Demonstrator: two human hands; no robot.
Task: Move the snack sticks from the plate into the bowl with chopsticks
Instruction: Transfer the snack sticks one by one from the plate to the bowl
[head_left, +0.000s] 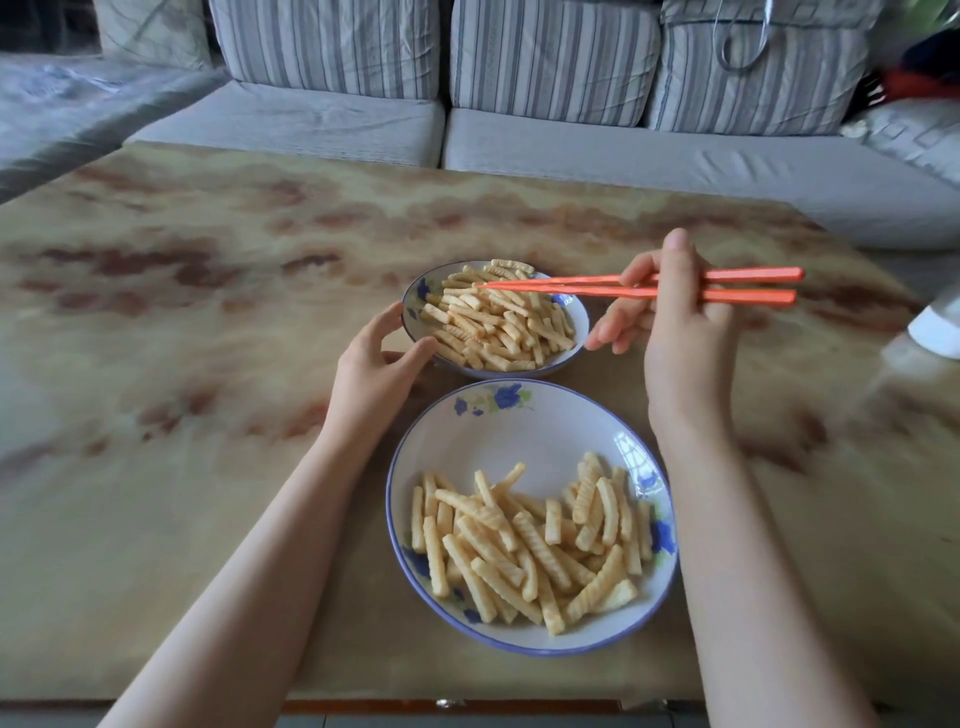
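Right now the right grip (670, 332) is narrow, fingers & thumb pinched round the orange chopsticks (753, 274) about mid-length, index finger sticking up. Both sticks run approx. level out to the left, thick ends past the hand on the right, thin tips drawn close together over the far side of the bowl (415, 312); can't tell if the tips touch the food under them. Left grip (379, 364) is curved round the bowl's left rim, thumb on the near side, fingers on the far-left edge, holding it on the counter (208, 312). Bowl is white w/ blue flowers & carries a heap of snack sticks (493, 322), pale yellow, ridged. Plate (519, 431), same pattern, sits just in front of the bowl, nearly touching it, between the two forearms; more snack sticks (524, 545) lie in a loose pile on its near half, far half bare. Counter top is a tan marbled surface w/ reddish patches. Behind it a grey striped sofa (571, 140). At the right edge a white object (935, 327), blurred, can't tell what.
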